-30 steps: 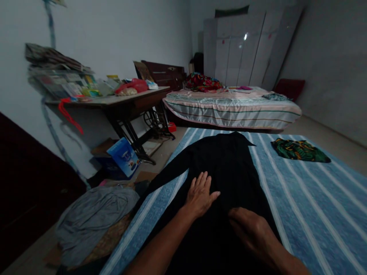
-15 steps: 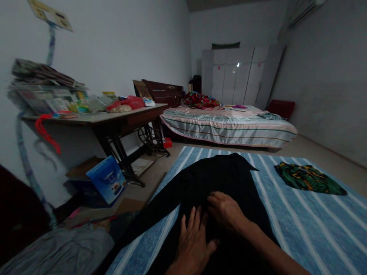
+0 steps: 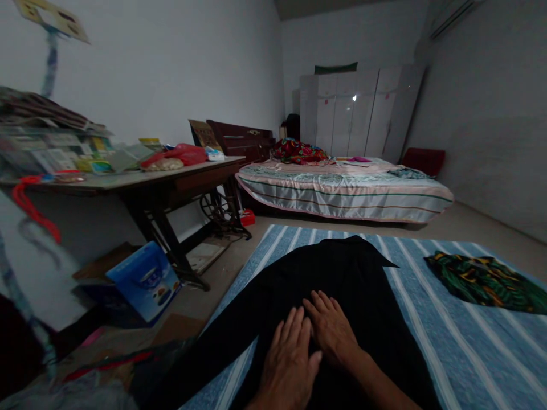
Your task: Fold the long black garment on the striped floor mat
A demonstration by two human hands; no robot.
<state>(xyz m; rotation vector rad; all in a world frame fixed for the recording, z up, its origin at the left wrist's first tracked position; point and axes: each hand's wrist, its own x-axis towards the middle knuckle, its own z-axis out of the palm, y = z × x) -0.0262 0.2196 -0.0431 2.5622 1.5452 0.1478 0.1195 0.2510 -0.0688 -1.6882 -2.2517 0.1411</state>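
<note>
A black long-sleeved garment (image 3: 342, 262) lies spread over a blue sheet with white stripes (image 3: 431, 296). One sleeve stretches toward the lower left, and a collar-like point sticks out at the upper right. My left hand (image 3: 290, 353) rests flat on the garment with its fingers extended. Just to its right, and close against it, my right hand (image 3: 331, 327) lies palm down on the same cloth, fingers stretched forward. Neither hand grips anything. The garment's lower part runs out of view beneath my arms.
A folded green, black and yellow patterned cloth (image 3: 487, 282) lies on the sheet at right. On the left stand a cluttered sewing-machine table (image 3: 179, 179) and a blue box (image 3: 145, 282). Behind are a bed (image 3: 342, 196) and a wardrobe (image 3: 346, 114).
My right hand has gone from curled fingers to lying flat, and both hands now sit closer together. The view has shifted slightly; the garment stays spread out.
</note>
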